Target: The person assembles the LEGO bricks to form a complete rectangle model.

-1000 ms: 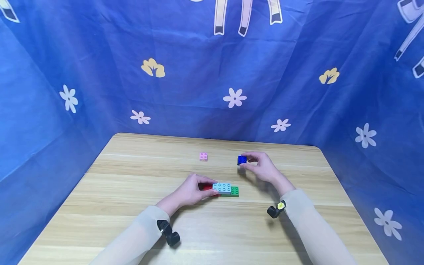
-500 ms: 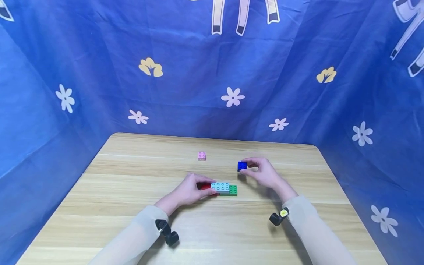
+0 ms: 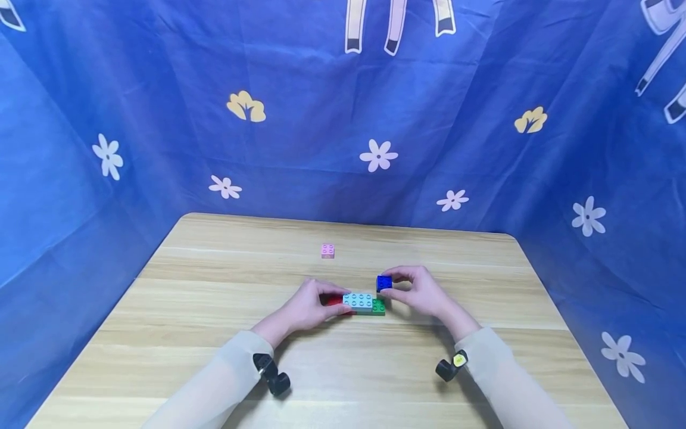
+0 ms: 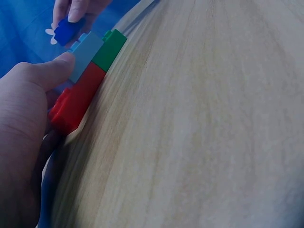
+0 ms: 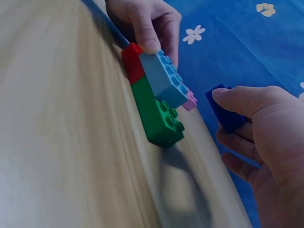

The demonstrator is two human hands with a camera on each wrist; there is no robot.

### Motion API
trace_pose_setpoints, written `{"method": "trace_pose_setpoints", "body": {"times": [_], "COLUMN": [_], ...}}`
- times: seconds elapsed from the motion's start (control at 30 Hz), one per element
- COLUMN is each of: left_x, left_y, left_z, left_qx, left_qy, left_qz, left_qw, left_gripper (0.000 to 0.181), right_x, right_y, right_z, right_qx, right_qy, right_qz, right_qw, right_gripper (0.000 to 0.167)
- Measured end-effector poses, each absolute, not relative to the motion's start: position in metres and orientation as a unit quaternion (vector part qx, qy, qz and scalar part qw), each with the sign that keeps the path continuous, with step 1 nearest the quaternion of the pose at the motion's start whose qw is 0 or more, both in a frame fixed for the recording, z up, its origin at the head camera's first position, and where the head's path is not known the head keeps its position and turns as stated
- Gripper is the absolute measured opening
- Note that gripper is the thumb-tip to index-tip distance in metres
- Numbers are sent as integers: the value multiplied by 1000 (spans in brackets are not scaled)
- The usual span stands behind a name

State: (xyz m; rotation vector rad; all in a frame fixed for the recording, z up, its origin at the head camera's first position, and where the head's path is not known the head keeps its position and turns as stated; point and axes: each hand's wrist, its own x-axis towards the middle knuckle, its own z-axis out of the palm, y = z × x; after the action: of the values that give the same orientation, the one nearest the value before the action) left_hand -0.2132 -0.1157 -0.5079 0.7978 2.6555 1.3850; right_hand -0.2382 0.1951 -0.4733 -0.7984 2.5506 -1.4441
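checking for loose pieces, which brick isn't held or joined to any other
The pink brick, standing alone on the table. The right hand pinches the dark blue brick; the light blue brick, red brick and green brick are joined together.

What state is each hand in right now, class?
Left hand: holding the light blue brick.
Right hand: holding the dark blue brick.

Red brick (image 3: 334, 301) partly hidden behind left hand (image 3: 305, 308), sleeves (image 3: 211, 382) cropped
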Motion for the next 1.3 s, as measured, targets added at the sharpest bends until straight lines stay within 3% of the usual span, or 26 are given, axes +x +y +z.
{"method": "trace_pose_setpoints", "body": {"times": [1.3], "left_x": [-213], "left_y": [-114], "left_z": [-509], "left_qx": [259], "left_qy": [852], "left_qz": [454], "left_qw": [15], "left_gripper": [38], "right_x": [-223], "right_y": [191], "right_z": [-503], "right_qx": [-306], "right_qy": [825], "right_qz": [-471], "right_qw": [66], "right_gripper": [37]}}
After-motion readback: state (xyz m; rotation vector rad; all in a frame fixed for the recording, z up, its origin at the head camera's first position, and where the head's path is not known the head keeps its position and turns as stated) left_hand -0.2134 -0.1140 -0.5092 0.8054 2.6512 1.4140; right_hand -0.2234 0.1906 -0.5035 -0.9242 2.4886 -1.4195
